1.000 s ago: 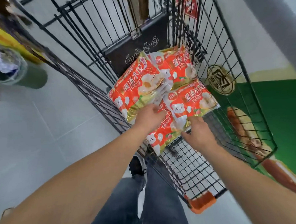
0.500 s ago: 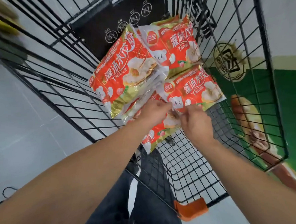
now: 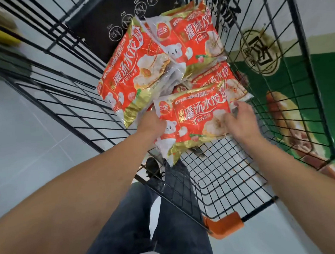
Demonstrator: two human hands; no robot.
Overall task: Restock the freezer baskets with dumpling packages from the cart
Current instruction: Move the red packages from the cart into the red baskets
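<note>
Several red and gold dumpling packages lie in a black wire cart (image 3: pixel 220 184). The nearest dumpling package (image 3: pixel 193 119) is raised above the cart floor between both hands. My left hand (image 3: pixel 151 123) grips its left edge, the fingers hidden under the bag. My right hand (image 3: pixel 240 121) holds its right side, thumb on top and fingers curled over the far edge. A second package (image 3: pixel 135 76) leans at the left, a third package (image 3: pixel 193 38) lies behind, and a fourth package (image 3: pixel 218 77) shows partly under the raised one.
The cart has tall wire sides and an orange corner bumper (image 3: pixel 224 225). A black child-seat panel (image 3: pixel 102 19) closes its far end. A green printed wall panel (image 3: pixel 328 103) stands to the right. Grey tiled floor (image 3: pixel 28 145) lies left; my jeans-clad legs (image 3: pixel 148 215) stand below.
Both hands have pulled one package out from the pile and raised it face up toward me. The view has moved closer over the cart.
</note>
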